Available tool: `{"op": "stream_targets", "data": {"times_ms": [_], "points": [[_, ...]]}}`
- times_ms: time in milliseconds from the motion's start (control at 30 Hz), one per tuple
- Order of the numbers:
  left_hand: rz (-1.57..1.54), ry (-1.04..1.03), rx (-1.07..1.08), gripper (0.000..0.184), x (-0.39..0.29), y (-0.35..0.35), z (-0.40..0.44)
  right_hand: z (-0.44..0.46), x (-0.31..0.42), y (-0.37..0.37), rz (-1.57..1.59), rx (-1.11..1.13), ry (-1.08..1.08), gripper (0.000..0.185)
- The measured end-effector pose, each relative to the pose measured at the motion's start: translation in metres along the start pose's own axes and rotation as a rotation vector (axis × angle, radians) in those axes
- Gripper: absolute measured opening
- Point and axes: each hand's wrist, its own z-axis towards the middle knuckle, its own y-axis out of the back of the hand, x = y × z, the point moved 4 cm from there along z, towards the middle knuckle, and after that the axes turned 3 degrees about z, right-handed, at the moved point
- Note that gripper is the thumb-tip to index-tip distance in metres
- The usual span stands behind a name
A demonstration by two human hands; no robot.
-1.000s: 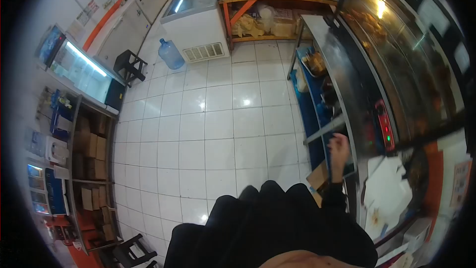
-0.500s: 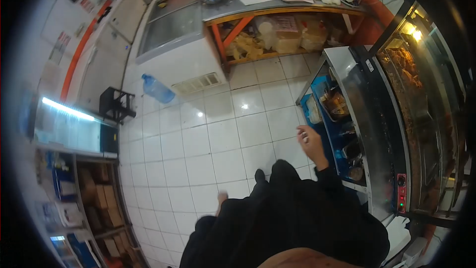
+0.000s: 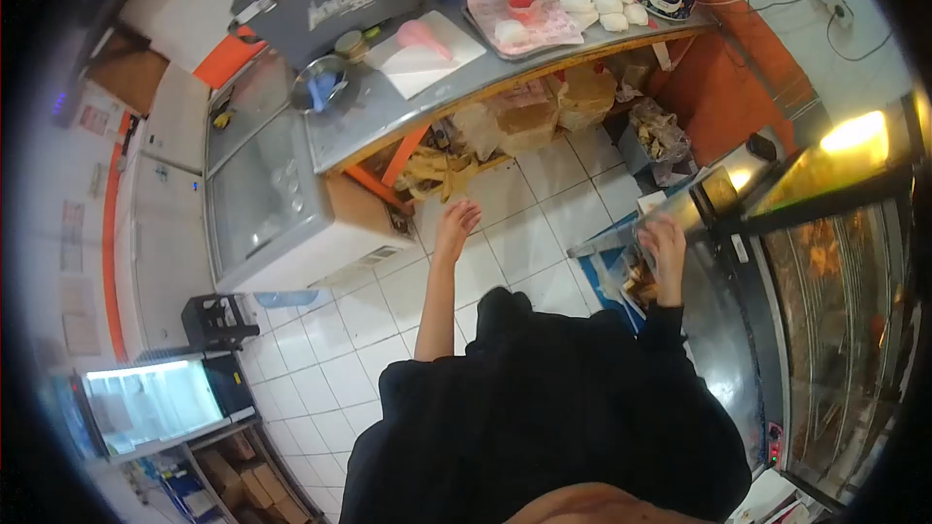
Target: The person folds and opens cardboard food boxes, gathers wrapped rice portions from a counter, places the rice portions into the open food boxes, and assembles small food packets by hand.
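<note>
My left hand (image 3: pixel 456 230) is raised before the worktable, its fingers apart and nothing in them. My right hand (image 3: pixel 663 247) is up beside the glass display cabinet (image 3: pixel 825 311), slightly blurred, fingers loosely spread and holding nothing I can see. On the grey worktable (image 3: pixel 374 131) ahead lies a pink scoop-like tool (image 3: pixel 424 39) on a white board (image 3: pixel 403 73). To its right, a tray (image 3: pixel 529 50) bears pink-patterned paper, a red ring-shaped item (image 3: pixel 524 8) and a white lump (image 3: pixel 511 33). Several white rounded bundles (image 3: pixel 610 4) lie behind it.
A metal bowl (image 3: pixel 320 85) with something blue inside sits at the table's left end, near a grey cooler box (image 3: pixel 335 5). A chest freezer (image 3: pixel 272 204) stands left, a black stool (image 3: pixel 218 322) beyond. Bags (image 3: pixel 587 97) fill the space under the table.
I have moved forward, so the worktable is nearer. Both hands have risen; the left has come up from low beside my body into full view.
</note>
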Motion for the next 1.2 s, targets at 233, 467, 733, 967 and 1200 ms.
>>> {"op": "stream_targets", "data": {"times_ms": [233, 467, 733, 967, 1200], "points": [[0.953, -0.629, 0.095, 0.038, -0.064, -0.133, 0.228, 0.243, 0.046, -0.178, -0.045, 0.278, 0.138, 0.036], [1.484, -0.701, -0.063, 0.067, -0.080, -0.237, 0.433, 0.523, 0.043, -0.277, -0.842, -0.195, 0.408, 0.089], [1.673, -0.148, -0.102, 0.088, -0.057, -0.245, 0.465, 0.566, 0.048, -0.338, -1.372, -0.589, 0.275, 0.084], [1.309, -0.284, -0.091, 0.085, -0.051, -0.227, 0.456, 0.580, 0.063, -0.290, -0.743, -0.308, 0.555, 0.076], [0.068, 0.212, -0.066, 0.085, -0.107, -0.294, 0.434, 0.553, 0.140, -0.293, -0.456, 0.265, 0.245, 0.067]]}}
